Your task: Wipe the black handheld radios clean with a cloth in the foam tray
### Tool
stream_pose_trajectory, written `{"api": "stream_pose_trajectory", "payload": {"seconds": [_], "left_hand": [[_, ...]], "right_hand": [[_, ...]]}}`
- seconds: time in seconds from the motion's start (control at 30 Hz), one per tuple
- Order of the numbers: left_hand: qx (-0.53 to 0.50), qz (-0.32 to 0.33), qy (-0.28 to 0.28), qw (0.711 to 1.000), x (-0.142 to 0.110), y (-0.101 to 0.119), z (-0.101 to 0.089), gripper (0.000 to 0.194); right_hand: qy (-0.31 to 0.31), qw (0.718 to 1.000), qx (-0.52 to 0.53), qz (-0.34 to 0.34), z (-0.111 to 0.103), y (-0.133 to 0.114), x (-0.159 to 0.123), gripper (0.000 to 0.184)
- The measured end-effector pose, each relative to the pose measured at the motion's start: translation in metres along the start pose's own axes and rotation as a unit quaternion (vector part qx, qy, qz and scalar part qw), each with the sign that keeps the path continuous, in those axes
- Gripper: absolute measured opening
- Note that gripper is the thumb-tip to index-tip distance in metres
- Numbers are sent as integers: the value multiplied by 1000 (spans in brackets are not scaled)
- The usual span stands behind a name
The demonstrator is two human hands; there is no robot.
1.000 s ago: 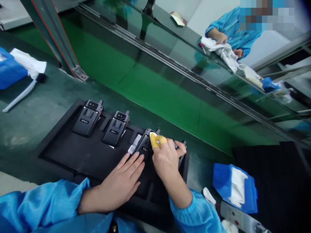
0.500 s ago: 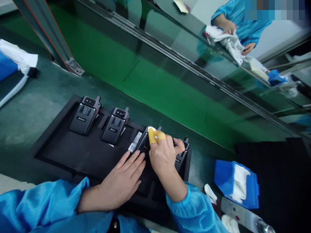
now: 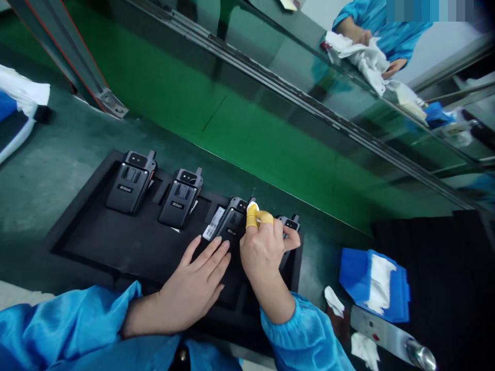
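Several black handheld radios marked "Riton" lie in a black foam tray (image 3: 83, 203). My left hand (image 3: 195, 281) is flat with fingers stretched out, its fingertips on the lower end of the third radio (image 3: 231, 226). Yellow finger cots cover two fingers of my right hand (image 3: 265, 252), which presses a small white cloth (image 3: 252, 206) against that radio's upper right side, by the antenna. Part of the fourth radio (image 3: 291, 224) is hidden behind my right hand. To the left lie the second radio (image 3: 178, 203) and the first radio (image 3: 129, 188). A white barcode label (image 3: 214, 223) sits beside the third radio.
On the right are a blue bin (image 3: 353, 278) with white cloths, a grey-silver bottle (image 3: 381, 332) and a crumpled cloth (image 3: 365, 350). A green conveyor (image 3: 247, 129) runs behind the tray. Across it, a co-worker in blue sleeves handles white cloth (image 3: 363, 56).
My right hand has slid the cloth from the radio's camera area to its right edge near the antenna. My left hand stays in place. The whole view has shifted slightly.
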State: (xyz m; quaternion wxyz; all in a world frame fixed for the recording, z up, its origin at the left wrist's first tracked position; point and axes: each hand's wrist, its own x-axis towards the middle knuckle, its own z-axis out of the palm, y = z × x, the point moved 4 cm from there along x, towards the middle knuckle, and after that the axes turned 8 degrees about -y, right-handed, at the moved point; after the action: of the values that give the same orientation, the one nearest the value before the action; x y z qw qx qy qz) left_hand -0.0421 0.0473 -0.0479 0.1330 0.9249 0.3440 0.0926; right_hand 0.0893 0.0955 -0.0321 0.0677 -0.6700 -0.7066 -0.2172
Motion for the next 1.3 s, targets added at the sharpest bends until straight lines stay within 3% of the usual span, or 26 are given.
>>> {"api": "stream_pose_trajectory", "payload": {"seconds": [0.27, 0.43, 0.57, 0.73, 1.3], "left_hand": [[4, -1, 11, 1000, 3, 1, -3, 41], [4, 0, 17, 1000, 2, 1, -3, 40], [2, -1, 6, 1000, 1, 1, -1, 41], [2, -5, 6, 1000, 1, 0, 0, 41], [5, -1, -3, 1000, 2, 0, -3, 41]], "right_hand": [[0, 1000, 8, 26, -2, -6, -9, 31], [-25, 999, 7, 26, -9, 6, -8, 25], [-6, 1000, 16, 3, -14, 9, 2, 25], [-48, 991, 97, -76, -4, 1, 12, 28], [-93, 986, 126, -52, 10, 29, -4, 28]]}}
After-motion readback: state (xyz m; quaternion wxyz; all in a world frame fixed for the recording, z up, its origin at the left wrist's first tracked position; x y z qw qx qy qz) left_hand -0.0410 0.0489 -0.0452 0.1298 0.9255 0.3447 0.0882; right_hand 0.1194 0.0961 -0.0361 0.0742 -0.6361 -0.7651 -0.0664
